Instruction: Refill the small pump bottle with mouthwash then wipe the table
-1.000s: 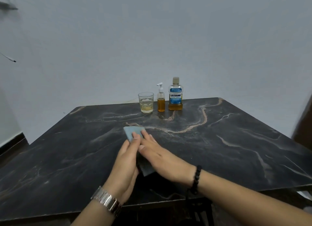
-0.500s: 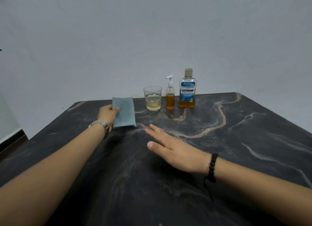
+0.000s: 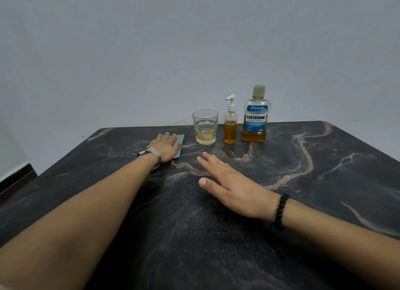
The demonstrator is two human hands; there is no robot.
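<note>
- Table (image 3: 324,203) of dark marble fills my view, its far edge against a pale wall (image 3: 194,40).
- My left hand (image 3: 166,146) lies flat, fingers straight, pressing a folded blue cloth (image 3: 181,142) onto the table near the far edge, left of the middle; only the cloth's right strip shows past the fingers.
- A metal watch (image 3: 151,153) sits on that wrist.
- My right hand (image 3: 233,186) is spread palm down, fingers straight and relaxed, near the middle of the table, holding nothing. I cannot tell whether it touches the surface or hovers just over it.
- A black bead bracelet (image 3: 280,211) circles the right wrist.
- The two hands are apart, the left farther out than the right.
- Along the far edge, right of the cloth, stand three things in a row: a glass (image 3: 205,126) with a little pale yellow liquid, just beside the cloth.
- Next, the small pump bottle (image 3: 230,125), upright, pump on, roughly half full of amber liquid.
- Last, the mouthwash bottle (image 3: 255,116), capped, upright, with amber liquid low in its base.
</note>
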